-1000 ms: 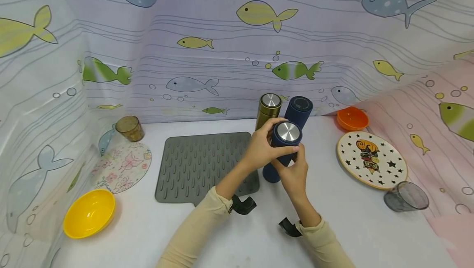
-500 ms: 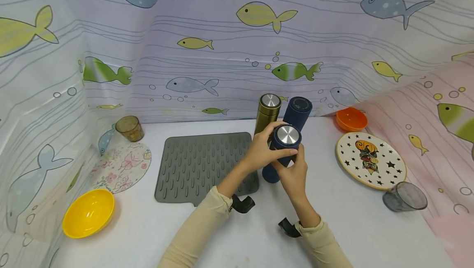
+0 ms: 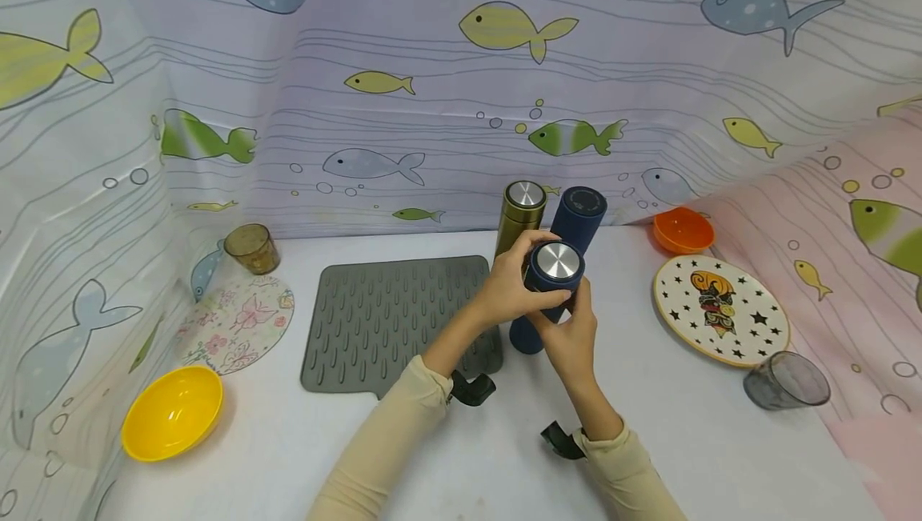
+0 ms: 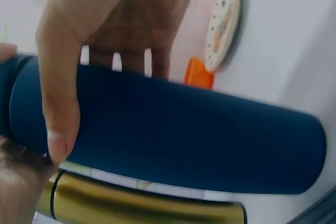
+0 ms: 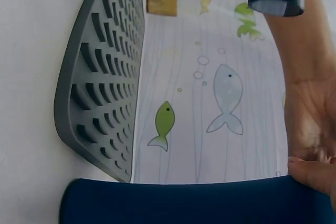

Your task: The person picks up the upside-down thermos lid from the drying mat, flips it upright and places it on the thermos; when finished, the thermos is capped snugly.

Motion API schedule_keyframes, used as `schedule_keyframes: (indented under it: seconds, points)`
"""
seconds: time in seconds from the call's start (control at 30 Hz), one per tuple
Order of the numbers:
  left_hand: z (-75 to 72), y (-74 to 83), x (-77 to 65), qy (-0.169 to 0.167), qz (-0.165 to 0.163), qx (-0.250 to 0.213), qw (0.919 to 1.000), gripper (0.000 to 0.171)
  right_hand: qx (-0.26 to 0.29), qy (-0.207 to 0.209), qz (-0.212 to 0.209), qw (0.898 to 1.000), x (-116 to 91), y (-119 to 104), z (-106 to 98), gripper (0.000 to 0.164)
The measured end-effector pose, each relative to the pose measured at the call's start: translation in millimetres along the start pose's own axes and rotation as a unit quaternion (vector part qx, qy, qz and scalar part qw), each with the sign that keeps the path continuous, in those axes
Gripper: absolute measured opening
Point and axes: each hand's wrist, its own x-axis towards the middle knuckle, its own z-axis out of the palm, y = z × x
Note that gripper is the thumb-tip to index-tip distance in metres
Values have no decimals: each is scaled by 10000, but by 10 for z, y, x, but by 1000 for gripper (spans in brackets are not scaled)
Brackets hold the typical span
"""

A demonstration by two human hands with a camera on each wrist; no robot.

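Observation:
In the head view a dark blue thermos bottle (image 3: 527,337) with a shiny metal disc on its lid (image 3: 558,261) stands between both hands. My left hand (image 3: 504,290) curls round the lid end, thumb across the near side. Just below it, my right hand (image 3: 574,337) grips the upper body. The left wrist view has the right thumb (image 4: 60,108) lying across the bottle's side near the lid seam, while the left hand (image 4: 18,184) shows only at the edge. The bottle (image 5: 184,203) crosses the bottom of the right wrist view.
Behind the hands stand a gold bottle (image 3: 520,221) and another blue bottle (image 3: 579,217). A grey ridged mat (image 3: 396,321) lies left. Farther left are a yellow bowl (image 3: 173,414), floral plate (image 3: 245,321) and amber glass (image 3: 252,249); right, an orange bowl (image 3: 683,231), star plate (image 3: 677,305) and grey glass (image 3: 785,381).
The left thumb has shifted slightly leftward, and the lid sits a touch lower in the head view. Both hands keep their grip; the surrounding things stay put.

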Motion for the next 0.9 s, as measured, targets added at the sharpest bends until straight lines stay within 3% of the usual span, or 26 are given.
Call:
schedule_keyframes:
  seconds: [0.1,0.2,0.4,0.57,0.73,0.9]
  points:
    - [-13,14,11,-188,-60,56,9998,74,20,-13,4,10000,3,0,-1,67]
    - [7,17,23,-117,-39,313,9994,80,46,-39,12,10000,5,-3,-1,67]
    - [39,-17,16,-188,90,-717,9972,90,100,-73,19,9999,3,-2,-5,67]
    - [57,-41,0,67,-95,-425,9990,89,132,-57,1,9999,4,-3,-1,66]
    - [-1,-71,6,-264,105,-1081,9937,74,192,-97,71,9997,-2,3,2,71]
    - [-12,-31,-5,49,-137,-298,9995,74,138,-71,32,9999,-2,11,5,71]
